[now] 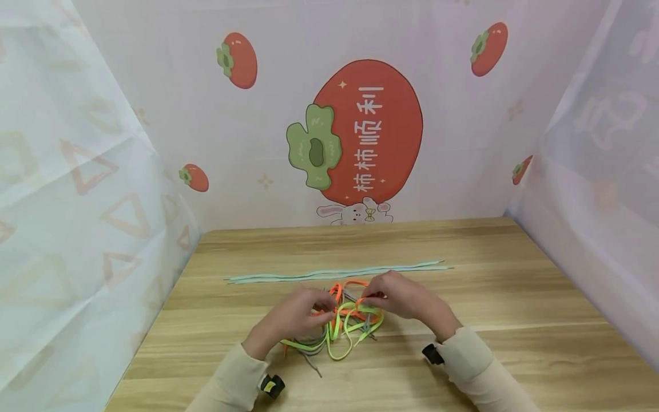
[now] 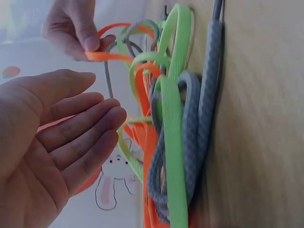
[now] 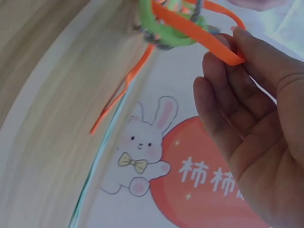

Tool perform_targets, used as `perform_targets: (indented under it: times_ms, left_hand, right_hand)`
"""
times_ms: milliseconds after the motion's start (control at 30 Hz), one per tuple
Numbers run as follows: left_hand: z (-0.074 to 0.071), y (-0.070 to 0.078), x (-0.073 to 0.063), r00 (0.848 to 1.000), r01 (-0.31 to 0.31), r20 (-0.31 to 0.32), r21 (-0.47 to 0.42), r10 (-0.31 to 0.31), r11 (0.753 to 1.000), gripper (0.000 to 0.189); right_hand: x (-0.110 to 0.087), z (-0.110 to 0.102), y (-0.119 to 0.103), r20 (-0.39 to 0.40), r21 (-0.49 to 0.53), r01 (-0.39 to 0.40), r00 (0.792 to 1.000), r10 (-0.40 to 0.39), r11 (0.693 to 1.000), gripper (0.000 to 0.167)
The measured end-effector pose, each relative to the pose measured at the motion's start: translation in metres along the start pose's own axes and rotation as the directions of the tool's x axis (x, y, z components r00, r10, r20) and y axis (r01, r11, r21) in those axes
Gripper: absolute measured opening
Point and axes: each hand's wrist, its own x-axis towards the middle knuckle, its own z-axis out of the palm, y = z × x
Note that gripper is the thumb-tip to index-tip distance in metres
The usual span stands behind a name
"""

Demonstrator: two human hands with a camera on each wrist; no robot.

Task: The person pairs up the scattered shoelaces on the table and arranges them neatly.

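A tangled pile of flat shoelaces lies mid-table. An orange shoelace (image 3: pixel 199 35), a yellow-green shoelace (image 2: pixel 173 142) and a grey shoelace (image 2: pixel 205 85) cross over one another in it. At the pile's right side, my right hand (image 1: pixel 399 294) pinches a loop of the orange shoelace between thumb and fingertips, lifted off the table. My left hand (image 1: pixel 298 312) hovers at the left side of the pile; in the left wrist view its fingers are relaxed, with nothing held.
Behind the pile, pale mint shoelaces (image 1: pixel 340 273) lie stretched out side by side across the wooden table (image 1: pixel 515 320). A printed cloth backdrop (image 1: pixel 453 171) stands along the table's back edge, with cloth sides at left and right.
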Motion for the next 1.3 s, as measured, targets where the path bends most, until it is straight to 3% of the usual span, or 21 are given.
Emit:
perform_targets:
  times_ms: [133,367,633,1033,1300]
  left_hand:
    - [0.004,0.01,0.001,0.999,-0.043,0.008,0.007,0.043,0.999,0.018]
    - [0.011,0.021,0.005,0.998,-0.054,-0.032,0.029,0.055,0.998,0.022]
    - [0.016,0.018,0.006,0.997,-0.062,-0.057,-0.074,0.057,0.995,0.01]
    - [0.008,0.018,0.002,0.996,-0.081,-0.049,-0.057,0.079,0.995,0.014]
    - [0.002,0.007,-0.004,0.995,-0.094,-0.042,-0.07,0.091,0.993,0.018]
  right_hand:
    - [0.001,0.003,-0.013,-0.007,-0.008,0.044,0.999,-0.044,0.999,0.011]
    - [0.005,0.012,-0.028,0.007,-0.005,0.081,0.997,-0.081,0.997,0.01]
    - [0.003,0.018,-0.029,0.005,0.019,0.104,0.995,-0.104,0.994,0.009]
    - [-0.002,0.01,-0.031,0.027,0.05,0.137,0.99,-0.138,0.989,0.011]
    - [-0.008,0.0,-0.027,0.004,0.063,0.123,0.992,-0.123,0.99,0.01]
